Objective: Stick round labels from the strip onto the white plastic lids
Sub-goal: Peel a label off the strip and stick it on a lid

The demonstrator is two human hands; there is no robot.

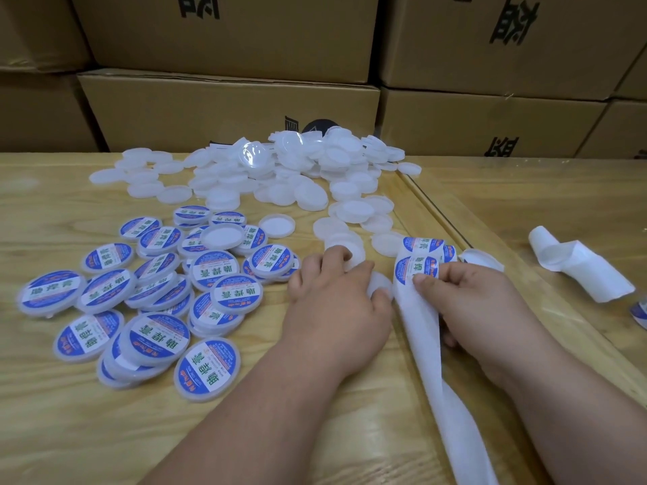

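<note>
Bare white lids (280, 169) heaped far side of table (52, 432), labelled lids (140, 292) left; step judged label pickup: left hand (336, 299) grips one lid (380, 287), right hand (465, 295) pinches label (416, 271) on strip (430, 362); next needs peel, centring.

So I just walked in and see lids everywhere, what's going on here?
A person is sticking round labels onto white plastic lids. The right hand holds the label strip, thumb on a label. The left hand grips a plain lid beside it. Labelled lids are heaped on the left of the wooden table, unlabelled ones piled further back, and used backing paper lies to the right.
</note>
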